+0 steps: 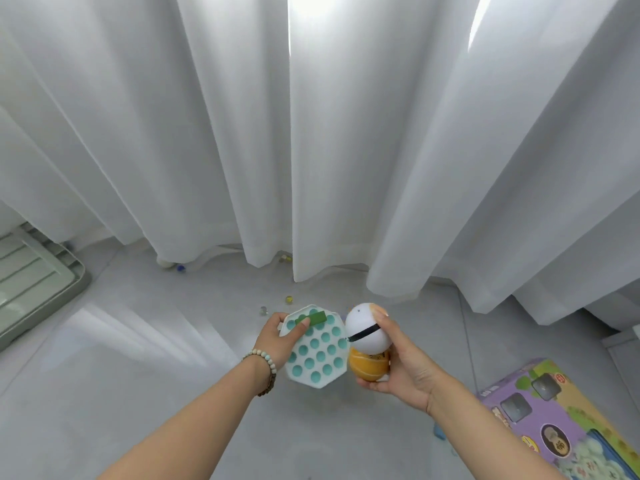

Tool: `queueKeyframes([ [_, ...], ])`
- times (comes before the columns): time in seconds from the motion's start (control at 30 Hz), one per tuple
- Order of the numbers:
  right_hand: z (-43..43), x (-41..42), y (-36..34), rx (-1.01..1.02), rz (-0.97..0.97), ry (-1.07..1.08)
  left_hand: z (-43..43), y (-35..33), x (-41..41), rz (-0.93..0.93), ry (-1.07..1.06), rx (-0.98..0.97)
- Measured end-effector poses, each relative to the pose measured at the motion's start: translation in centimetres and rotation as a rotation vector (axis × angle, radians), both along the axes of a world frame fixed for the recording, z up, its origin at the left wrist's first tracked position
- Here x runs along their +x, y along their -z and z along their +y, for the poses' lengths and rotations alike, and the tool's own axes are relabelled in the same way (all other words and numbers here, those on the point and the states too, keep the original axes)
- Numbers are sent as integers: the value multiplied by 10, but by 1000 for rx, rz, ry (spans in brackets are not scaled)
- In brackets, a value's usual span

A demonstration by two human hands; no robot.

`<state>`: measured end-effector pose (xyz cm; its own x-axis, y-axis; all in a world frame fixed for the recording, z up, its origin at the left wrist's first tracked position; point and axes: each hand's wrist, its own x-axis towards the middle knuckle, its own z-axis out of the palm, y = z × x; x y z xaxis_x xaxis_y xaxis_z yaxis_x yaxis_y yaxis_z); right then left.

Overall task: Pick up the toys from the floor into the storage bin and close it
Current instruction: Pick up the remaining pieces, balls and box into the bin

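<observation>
Two balls (367,336) in right hand (398,363); green block (318,319) under left thumb (298,326).

On my feed both forearms come in bare from the lower edge. The left hand (273,337) has two bracelets at its wrist: a pale bead bracelet (266,357) with a few mint-green beads, and just behind it a dark brown bead bracelet (268,385). The right hand (401,368) shows a longish, pale thumbnail.

Open floor (156,375) between storage bin (31,282), curtain (329,150) and purple box (561,410).
</observation>
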<state>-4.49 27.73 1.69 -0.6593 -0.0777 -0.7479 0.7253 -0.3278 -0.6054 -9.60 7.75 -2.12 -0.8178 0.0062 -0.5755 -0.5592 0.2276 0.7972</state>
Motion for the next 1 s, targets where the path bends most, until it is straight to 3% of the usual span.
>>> queueKeyframes([
  [0.27, -37, 3, -151, 124, 175, -97, -99, -164, 13, 199, -129, 46],
  [0.53, -221, 63, -272, 123, 327, -402, -285, -282, 145, 261, -361, 28],
  [0.8, -466, 150, -254, 19, 177, -848, -487, -238, 318, 130, -778, 50],
  [1.0, -584, 185, -208, 59, 3, -1062, -562, -194, 382, 20, -989, 133],
])
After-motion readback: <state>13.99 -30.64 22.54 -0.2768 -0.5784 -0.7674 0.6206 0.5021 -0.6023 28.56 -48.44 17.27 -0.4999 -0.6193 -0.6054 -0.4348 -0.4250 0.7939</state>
